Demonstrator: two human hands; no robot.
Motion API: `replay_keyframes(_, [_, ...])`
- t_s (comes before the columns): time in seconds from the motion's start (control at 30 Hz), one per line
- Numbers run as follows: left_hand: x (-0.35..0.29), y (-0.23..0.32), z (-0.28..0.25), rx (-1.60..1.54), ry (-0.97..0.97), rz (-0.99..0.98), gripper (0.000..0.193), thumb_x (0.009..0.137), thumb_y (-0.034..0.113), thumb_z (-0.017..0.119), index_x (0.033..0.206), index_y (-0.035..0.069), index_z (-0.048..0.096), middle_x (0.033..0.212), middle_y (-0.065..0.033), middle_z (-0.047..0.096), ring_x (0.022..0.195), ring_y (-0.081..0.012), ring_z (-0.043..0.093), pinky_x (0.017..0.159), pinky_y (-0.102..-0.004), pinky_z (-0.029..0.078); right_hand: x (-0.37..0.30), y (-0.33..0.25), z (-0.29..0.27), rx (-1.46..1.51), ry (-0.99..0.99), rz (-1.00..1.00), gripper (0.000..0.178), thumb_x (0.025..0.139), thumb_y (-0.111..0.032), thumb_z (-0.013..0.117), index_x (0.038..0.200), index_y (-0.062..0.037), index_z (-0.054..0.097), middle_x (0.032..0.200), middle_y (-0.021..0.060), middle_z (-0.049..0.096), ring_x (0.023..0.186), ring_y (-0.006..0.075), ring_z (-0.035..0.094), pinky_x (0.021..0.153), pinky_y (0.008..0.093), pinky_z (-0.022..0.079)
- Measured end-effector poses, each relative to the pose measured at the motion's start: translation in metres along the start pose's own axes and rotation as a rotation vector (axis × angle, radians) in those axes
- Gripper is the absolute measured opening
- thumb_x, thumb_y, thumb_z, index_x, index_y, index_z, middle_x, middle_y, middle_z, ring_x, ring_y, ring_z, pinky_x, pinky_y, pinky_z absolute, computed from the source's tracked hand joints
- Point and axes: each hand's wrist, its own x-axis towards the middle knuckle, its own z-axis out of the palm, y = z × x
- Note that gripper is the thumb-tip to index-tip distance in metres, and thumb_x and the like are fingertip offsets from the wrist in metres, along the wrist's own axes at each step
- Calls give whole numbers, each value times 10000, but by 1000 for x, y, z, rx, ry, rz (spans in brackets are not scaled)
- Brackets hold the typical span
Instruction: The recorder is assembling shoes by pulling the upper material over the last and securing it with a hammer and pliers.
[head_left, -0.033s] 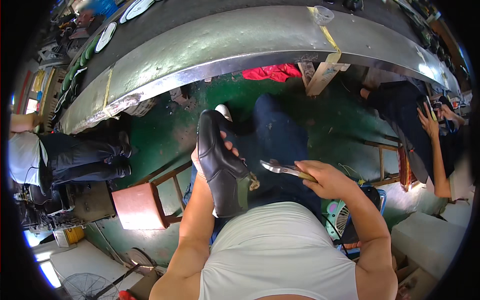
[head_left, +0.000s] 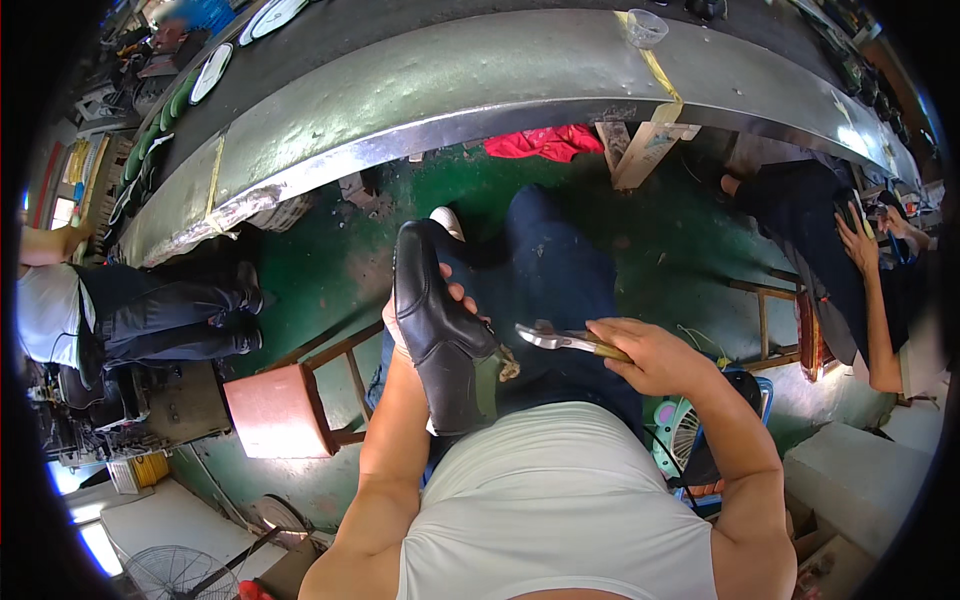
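A black leather boot upper [head_left: 436, 330] rests over my lap, its toe pointing away from me and its wide end against my shirt. My left hand [head_left: 458, 291] is closed round it from the left and beneath, with fingertips showing on its right side. A green patch [head_left: 485, 388] and a ragged tan tuft [head_left: 509, 366] show at the upper's right edge. To the right of it, my right hand [head_left: 650, 358] grips lasting pliers [head_left: 558, 338] by the handles. Their metal head points left, apart from the upper.
A metal-edged workbench [head_left: 400, 105] curves across the far side, with a clear plastic cup [head_left: 647, 30] on it. A stool [head_left: 280, 413] stands at left and a small green fan [head_left: 676, 438] at right. Co-workers are on both sides. Red cloth [head_left: 545, 144] lies under the bench.
My right hand and the pliers have shifted very slightly left, toward the boot upper. My left hand and the upper stay nearly where they were.
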Motion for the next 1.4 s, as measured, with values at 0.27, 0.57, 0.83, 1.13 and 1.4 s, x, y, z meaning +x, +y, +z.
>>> replay_keyframes(0.27, [-11,-1,-8,-42,-32,-41,527,979,440,484,1325,42,494,1149,-197,661,1089,-415,639,970,-669,462,19,-4,10,-144,-146,-99,528,905,-105,637,1400,2,485,1317,167,589,1209,346,568,1017,424,474])
replay_keyframes(0.57, [-50,25,-21,169,72,193,558,974,422,505,1360,19,516,1229,-215,644,1136,-425,623,1022,-644,447,-81,31,7,-120,-191,212,423,914,-181,647,1305,-34,580,1124,177,671,998,381,651,875,431,530])
replay_keyframes(0.83, [51,2,-5,886,556,-397,686,904,332,742,1393,-62,465,1228,-217,644,1074,-277,662,948,-448,537,-55,23,38,598,-35,573,322,956,-125,586,1258,-15,597,976,47,669,758,95,574,709,273,509])
replay_keyframes(1.13, [19,-9,-9,1426,187,-457,683,836,64,692,1454,-47,424,1251,-111,643,1136,-172,592,1027,-315,441,-26,10,34,473,-68,507,305,958,-149,590,1232,-17,607,975,53,676,740,98,570,674,281,501])
replay_keyframes(1.4, [22,-41,24,2159,474,15,219,892,187,631,916,-17,706,790,-238,688,750,-414,685,711,-464,562,24,4,23,479,-251,500,273,968,-169,595,1186,-5,606,930,45,662,708,113,593,668,280,517])
